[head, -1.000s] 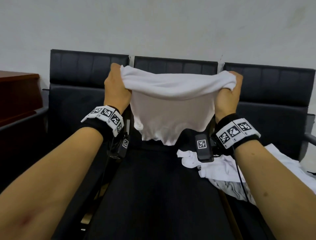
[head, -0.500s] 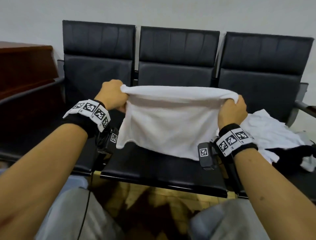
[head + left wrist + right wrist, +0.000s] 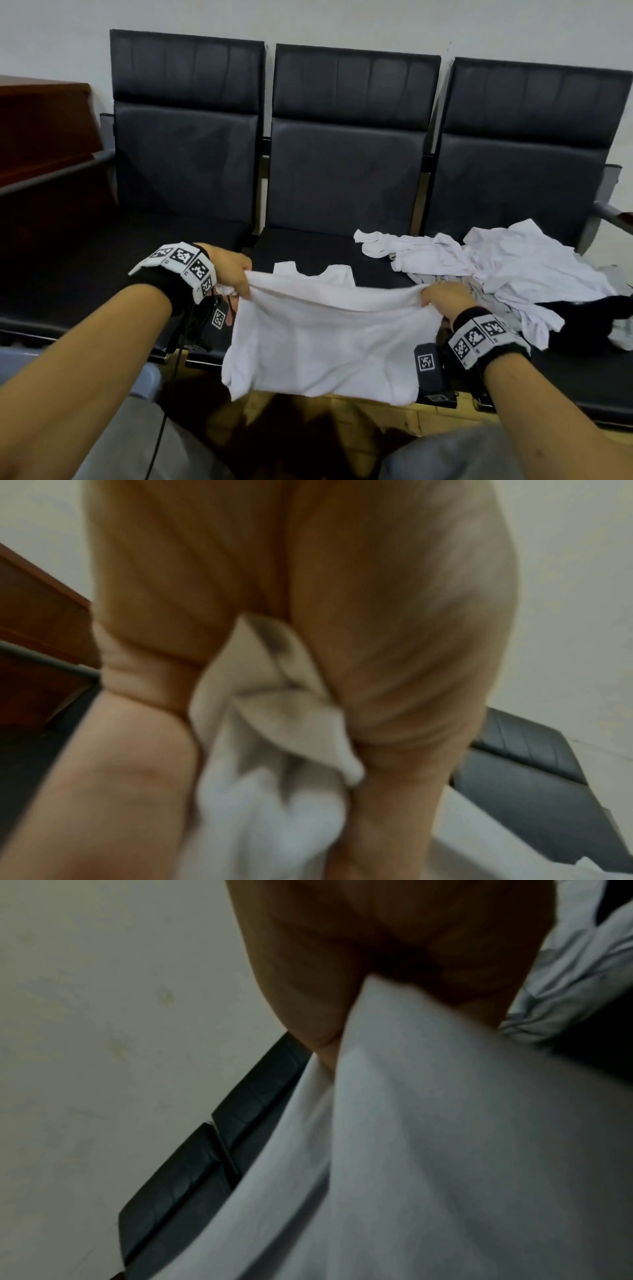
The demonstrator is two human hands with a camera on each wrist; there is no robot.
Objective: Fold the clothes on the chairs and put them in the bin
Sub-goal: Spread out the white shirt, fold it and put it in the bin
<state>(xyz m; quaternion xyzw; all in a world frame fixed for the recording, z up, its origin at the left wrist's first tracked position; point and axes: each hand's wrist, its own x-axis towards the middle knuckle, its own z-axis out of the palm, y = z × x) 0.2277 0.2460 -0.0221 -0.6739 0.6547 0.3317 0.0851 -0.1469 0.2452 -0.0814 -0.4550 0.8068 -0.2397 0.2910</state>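
A white sleeveless top (image 3: 329,339) is stretched between my two hands over the front of the middle black chair seat (image 3: 308,250). Its neckline end lies on the seat, and the doubled body hangs past the seat's front edge. My left hand (image 3: 233,274) grips the fold's left corner, and the left wrist view shows white cloth (image 3: 274,723) bunched in the fist. My right hand (image 3: 442,296) grips the right corner, with the cloth (image 3: 445,1150) running out from between thumb and fingers. No bin is in view.
A heap of white clothes (image 3: 496,260) with a dark garment (image 3: 589,315) covers the right seat and spills onto the middle one. The left seat (image 3: 102,260) holds nothing. A brown wooden cabinet (image 3: 41,130) stands at far left. Wooden floor (image 3: 342,418) lies below.
Both hands have come down from chest height to the middle seat with the white top. Its far end now rests on the seat.
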